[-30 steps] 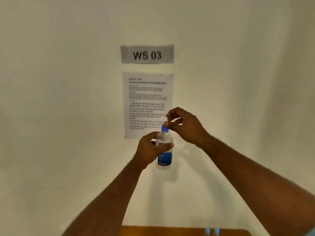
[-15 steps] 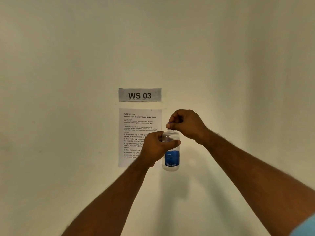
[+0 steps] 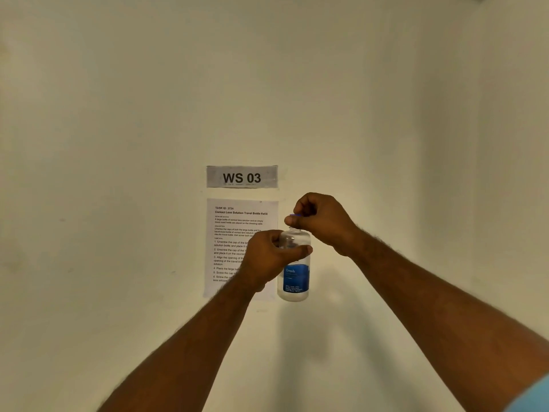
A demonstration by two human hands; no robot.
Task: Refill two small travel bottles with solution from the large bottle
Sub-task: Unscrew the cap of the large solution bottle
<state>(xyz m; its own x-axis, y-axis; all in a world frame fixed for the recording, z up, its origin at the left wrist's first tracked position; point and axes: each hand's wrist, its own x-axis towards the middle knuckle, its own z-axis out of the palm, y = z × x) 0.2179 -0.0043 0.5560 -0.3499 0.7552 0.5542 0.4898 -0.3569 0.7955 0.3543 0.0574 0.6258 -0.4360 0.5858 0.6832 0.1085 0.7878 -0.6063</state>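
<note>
Left hand (image 3: 267,260) grips the clear solution bottle (image 3: 294,278) upright in front of the wall. Right hand (image 3: 320,221) curls over its top, pinching the blue cap (image 3: 295,215).

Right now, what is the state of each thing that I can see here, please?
bottle: upright, held in the air, clear with a blue label.
cap: blue, at the bottle's top, mostly hidden; on or off cannot be told.
left hand: grips the bottle's upper body.
right hand: pinches the cap.
instruction sheet: stuck on the wall.
</note>
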